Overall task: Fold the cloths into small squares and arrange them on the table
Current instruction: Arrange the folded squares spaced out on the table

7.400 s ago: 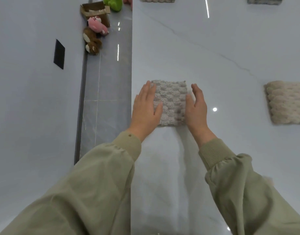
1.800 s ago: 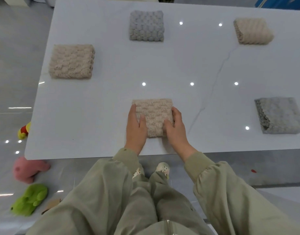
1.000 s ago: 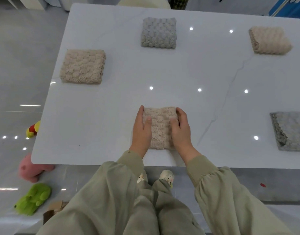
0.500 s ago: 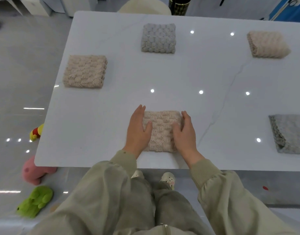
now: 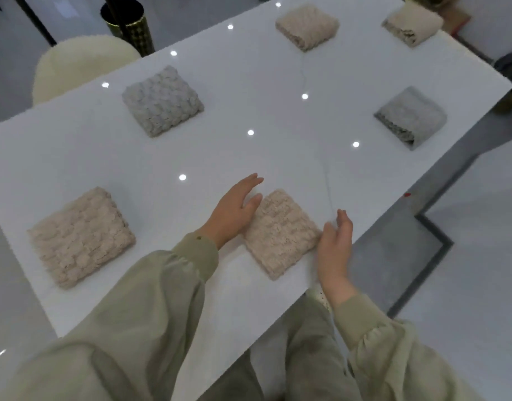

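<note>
White table carrying the beige folded cloth near its front edge, lying between both hands. Left hand touching cloth's left side, fingers straight, gripping nothing. Right hand hovering beside right corner, loosely open, empty, blurred.

Clothing: left sleeve and right sleeve pale olive-green, loose, gathered into ribbed cuffs. Small dark dot on left cuff. Matching trousers. White perforated shoe, partly hidden. Bare: left hand, right hand.
</note>
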A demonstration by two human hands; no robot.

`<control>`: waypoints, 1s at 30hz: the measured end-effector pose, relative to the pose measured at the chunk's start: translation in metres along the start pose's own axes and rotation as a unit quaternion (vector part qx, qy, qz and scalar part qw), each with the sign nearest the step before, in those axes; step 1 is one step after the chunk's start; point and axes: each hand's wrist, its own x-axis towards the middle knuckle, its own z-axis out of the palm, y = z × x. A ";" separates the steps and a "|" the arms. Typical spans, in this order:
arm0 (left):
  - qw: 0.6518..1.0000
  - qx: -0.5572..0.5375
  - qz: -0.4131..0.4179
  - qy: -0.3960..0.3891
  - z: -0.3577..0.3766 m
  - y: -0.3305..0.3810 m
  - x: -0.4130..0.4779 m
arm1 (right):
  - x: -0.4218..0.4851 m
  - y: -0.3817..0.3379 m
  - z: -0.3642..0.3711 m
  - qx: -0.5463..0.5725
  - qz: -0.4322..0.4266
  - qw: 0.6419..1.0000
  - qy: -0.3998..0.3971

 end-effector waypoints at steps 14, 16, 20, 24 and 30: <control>0.987 -0.106 -0.008 -0.122 0.014 -0.019 0.042 | -0.039 0.018 0.069 0.193 0.050 0.961 0.191; 0.985 -0.117 -0.007 -0.124 0.017 -0.019 0.043 | -0.039 0.017 0.073 0.177 0.045 0.961 0.208; 0.983 -0.111 0.001 -0.144 0.022 -0.016 0.044 | -0.040 0.012 0.081 0.157 0.036 0.960 0.228; 0.983 -0.100 0.009 -0.156 0.021 -0.015 0.044 | -0.038 0.013 0.082 0.165 0.048 0.954 0.246; 0.983 -0.094 0.016 -0.157 0.024 -0.013 0.043 | -0.035 0.009 0.084 0.157 0.060 0.953 0.251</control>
